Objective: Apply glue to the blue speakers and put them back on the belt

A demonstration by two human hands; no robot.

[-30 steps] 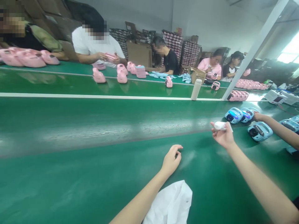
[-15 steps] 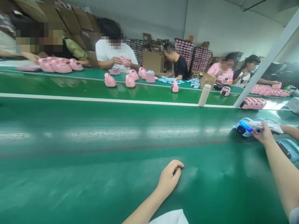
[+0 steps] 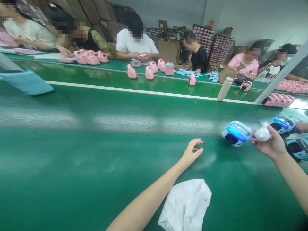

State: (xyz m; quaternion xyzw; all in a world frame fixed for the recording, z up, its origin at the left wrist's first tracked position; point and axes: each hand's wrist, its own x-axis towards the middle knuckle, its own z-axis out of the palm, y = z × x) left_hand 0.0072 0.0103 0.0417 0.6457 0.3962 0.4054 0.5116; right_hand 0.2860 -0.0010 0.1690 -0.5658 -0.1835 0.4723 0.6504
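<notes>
My left hand (image 3: pixel 192 152) reaches over the green work surface (image 3: pixel 84 179), fingers apart and slightly curled, holding nothing. Below it, against my forearm, lies a crumpled white cloth (image 3: pixel 187 205). At the right, my right hand (image 3: pixel 273 144) grips a white bottle-like thing (image 3: pixel 263 132), its rounded end turned toward me. Just left of that hand stands a light-blue device (image 3: pixel 237 133) with a handle, a dark front and a glowing blue strip. A second lit blue device (image 3: pixel 282 124) is behind the hand, beside another person's hand (image 3: pixel 302 126). A third blue device (image 3: pixel 298 148) sits nearer, partly cut off.
A light-blue flat piece (image 3: pixel 27 83) lies at the far left by a post. A pale upright bottle (image 3: pixel 225 89) stands near the white divider strip (image 3: pixel 134 93). Beyond it, several people sit along a bench with pink devices (image 3: pixel 88 57). A slanted metal post (image 3: pixel 281 75) rises at the right.
My left hand has moved forward and its fingers have spread. The white thing in my right hand has turned end-on, leaving the nearest blue device in fuller view. The view has shifted left.
</notes>
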